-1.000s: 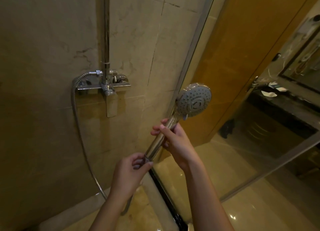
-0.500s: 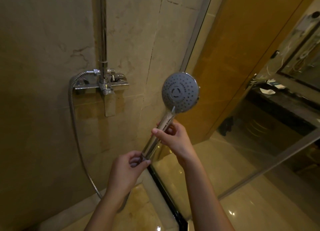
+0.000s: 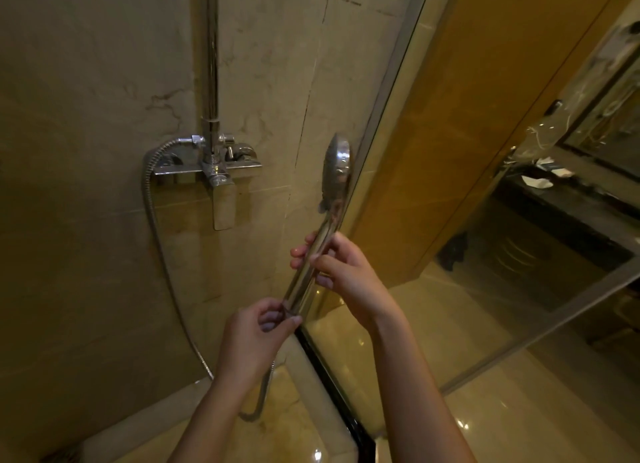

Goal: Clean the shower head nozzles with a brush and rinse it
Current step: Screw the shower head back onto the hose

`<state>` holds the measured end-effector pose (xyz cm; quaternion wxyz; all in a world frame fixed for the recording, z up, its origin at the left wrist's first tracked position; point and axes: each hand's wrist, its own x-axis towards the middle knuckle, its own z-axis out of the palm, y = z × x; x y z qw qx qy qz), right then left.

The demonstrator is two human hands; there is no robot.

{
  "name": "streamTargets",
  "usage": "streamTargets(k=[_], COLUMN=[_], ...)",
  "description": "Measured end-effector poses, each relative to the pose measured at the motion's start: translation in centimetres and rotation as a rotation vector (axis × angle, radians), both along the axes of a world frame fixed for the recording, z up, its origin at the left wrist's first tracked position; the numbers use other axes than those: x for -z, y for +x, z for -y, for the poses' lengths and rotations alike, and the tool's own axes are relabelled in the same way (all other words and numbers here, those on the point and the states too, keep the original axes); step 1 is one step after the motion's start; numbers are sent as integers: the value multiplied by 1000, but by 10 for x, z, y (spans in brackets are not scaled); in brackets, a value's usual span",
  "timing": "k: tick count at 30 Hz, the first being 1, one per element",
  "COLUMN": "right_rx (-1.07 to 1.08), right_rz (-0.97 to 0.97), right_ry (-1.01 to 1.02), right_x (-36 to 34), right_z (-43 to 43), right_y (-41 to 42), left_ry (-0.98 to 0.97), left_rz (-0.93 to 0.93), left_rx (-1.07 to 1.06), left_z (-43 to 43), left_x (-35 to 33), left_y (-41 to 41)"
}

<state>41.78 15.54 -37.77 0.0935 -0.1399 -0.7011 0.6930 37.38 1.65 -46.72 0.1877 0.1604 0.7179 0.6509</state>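
The shower head (image 3: 336,166) stood up above the right hand (image 3: 349,275), turned almost edge-on, so that its grey nozzle face looked out to the left of both hands and its chrome back lay toward the glass panel (image 3: 450,254) on the right hand's far side. The right hand gripped the chrome handle (image 3: 313,260) about midway, the thumb laid across the front and the fingers curled round behind, their tips showing on the handle's left side. Just below it and nearer the body, the left hand (image 3: 256,334) pinched the lower end of the handle between thumb and curled fingers, at the place where the hose (image 3: 152,220) seemed to join, though the joint itself was hidden by the fingers. The hose hung in a loop beneath the left wrist and then climbed in a long curve, well out to the left of that hand, to the mixer tap (image 3: 211,166) on the tiled wall (image 3: 86,116). The tap sat above and to the left of both hands, its flat lever (image 3: 224,206) pointing down and a riser pipe (image 3: 210,64) rising from it. Beyond the glass, far to the right of the right hand, a dark counter (image 3: 571,199) showed dimly.
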Motion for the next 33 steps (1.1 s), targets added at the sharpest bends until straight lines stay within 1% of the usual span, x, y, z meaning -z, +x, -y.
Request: streamTargets(k=[3, 7, 8, 11, 14, 16, 18, 21, 24, 29, 33], right_rx=[21, 152, 187, 276, 283, 230, 159, 83, 34, -1, 7], right_rz=[-22, -48, -42, -18, -4, 46, 98, 83, 48, 58, 75], right_ry=[129, 335, 359, 358, 355, 317, 226, 78, 7, 18, 66], right_x=[1, 7, 7, 6, 9, 8, 6, 0, -2, -7, -3], right_z=[1, 5, 7, 11, 9, 8, 6, 4, 3, 2, 1], right_y=[0, -4, -5, -8, -9, -8, -6, -6, -7, -10, -11], left_ry=[9, 15, 24, 30, 19, 11, 14, 26, 36, 76, 67], left_rz=[13, 29, 30, 23, -10, -28, -25, 1, 19, 37, 30], left_rx=[-4, 29, 30, 19, -8, -13, -19, -23, -4, 42, 85], left_z=[0, -1, -1, -1, 0, 1, 0, -1, -3, -5, -2], left_x=[-2, 1, 2, 2, 2, 2, 3, 5, 5, 6, 5], left_y=[1, 1, 2, 2, -2, -4, -4, -4, -4, -7, -13])
